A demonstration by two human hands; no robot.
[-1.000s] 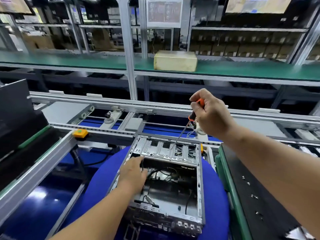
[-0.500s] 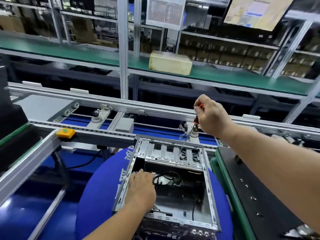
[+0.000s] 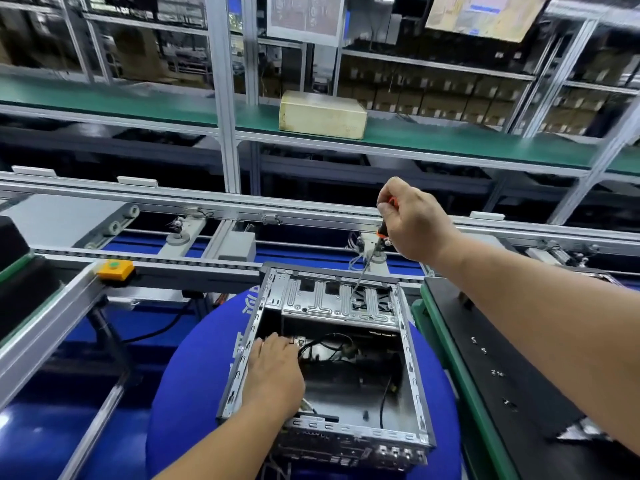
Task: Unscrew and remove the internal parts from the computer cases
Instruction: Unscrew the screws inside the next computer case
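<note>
An open silver computer case (image 3: 414, 382) lies on a round blue pad (image 3: 194, 382). Its far end carries a ribbed metal drive bracket (image 3: 322, 303). My right hand (image 3: 412, 223) grips an orange-and-black screwdriver (image 3: 381, 232) above the case, and its thin shaft slants down so the tip meets the bracket's right part. My left hand (image 3: 273, 368) reaches into the case at its left wall, fingers down among black cables (image 3: 332, 344). What the fingers touch is hidden.
A black mat (image 3: 540, 393) with green edging and several small screws lies to the right. A conveyor rail (image 3: 207, 206) runs behind the case, with an orange button (image 3: 116, 269) at left. A beige box (image 3: 322, 114) sits on the green shelf above.
The view has shifted so the case sits more central. My left hand has slid deeper into the case along its left wall. The screwdriver stays on the bracket.
</note>
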